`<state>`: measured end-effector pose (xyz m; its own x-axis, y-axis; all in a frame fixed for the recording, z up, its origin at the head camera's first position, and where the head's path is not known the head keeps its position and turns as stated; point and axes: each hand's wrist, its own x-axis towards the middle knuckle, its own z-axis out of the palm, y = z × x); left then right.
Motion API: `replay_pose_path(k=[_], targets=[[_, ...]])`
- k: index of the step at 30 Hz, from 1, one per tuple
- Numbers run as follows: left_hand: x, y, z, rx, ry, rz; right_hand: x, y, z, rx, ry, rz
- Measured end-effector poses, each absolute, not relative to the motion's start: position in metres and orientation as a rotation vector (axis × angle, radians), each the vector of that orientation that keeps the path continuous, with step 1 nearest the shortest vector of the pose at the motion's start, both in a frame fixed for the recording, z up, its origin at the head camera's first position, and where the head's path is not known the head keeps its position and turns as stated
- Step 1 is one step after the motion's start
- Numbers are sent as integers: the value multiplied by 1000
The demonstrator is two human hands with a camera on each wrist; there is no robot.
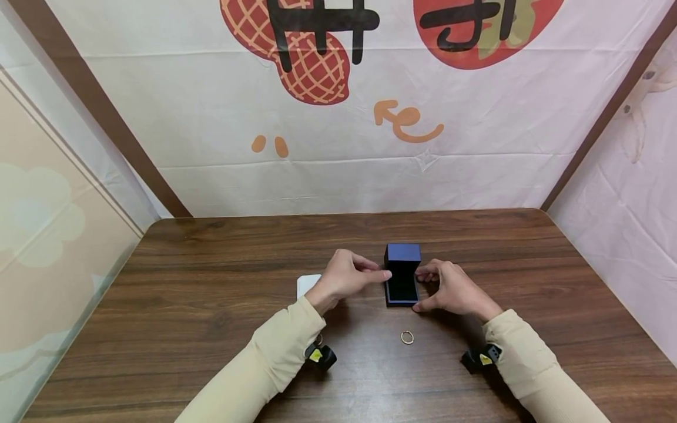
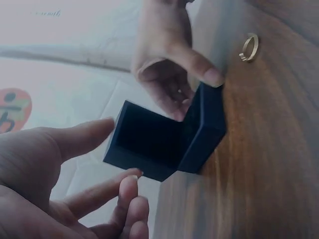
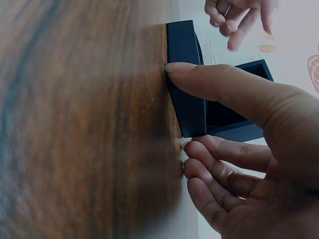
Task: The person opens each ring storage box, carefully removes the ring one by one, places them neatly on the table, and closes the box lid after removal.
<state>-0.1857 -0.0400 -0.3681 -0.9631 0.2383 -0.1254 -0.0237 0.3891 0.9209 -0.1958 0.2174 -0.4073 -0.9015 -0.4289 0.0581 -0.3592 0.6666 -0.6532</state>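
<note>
A small dark blue ring box (image 1: 403, 252) stands on the table with its lid raised, its black inside facing the person. My right hand (image 1: 449, 288) holds the base at its right side. In the right wrist view the thumb (image 3: 199, 79) lies on the base's front wall, and the fingers (image 3: 209, 154) bend at its side. To the left of the box is my left hand (image 1: 346, 273), its thumb (image 2: 89, 137) and fingers spread around the lid's edges (image 2: 137, 167) without gripping. A gold ring (image 1: 407, 337) lies on the table in front of the box.
A white flat object (image 1: 307, 284) lies partly hidden behind the left wrist. The brown wooden table (image 1: 211, 264) ends at a white printed cloth (image 1: 211, 106) at the back. Dark straps with small devices (image 1: 483, 357) hang at both wrists.
</note>
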Motion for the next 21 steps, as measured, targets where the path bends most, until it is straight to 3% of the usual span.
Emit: replay_pose_path(k=[12, 21], targets=[[-213, -34, -374, -28, 2206, 1715, -195, 217, -408, -662, 2785, -1056], [-227, -30, -387, -6, 1962, 1769, -195, 218, -408, -641, 2778, -1041]])
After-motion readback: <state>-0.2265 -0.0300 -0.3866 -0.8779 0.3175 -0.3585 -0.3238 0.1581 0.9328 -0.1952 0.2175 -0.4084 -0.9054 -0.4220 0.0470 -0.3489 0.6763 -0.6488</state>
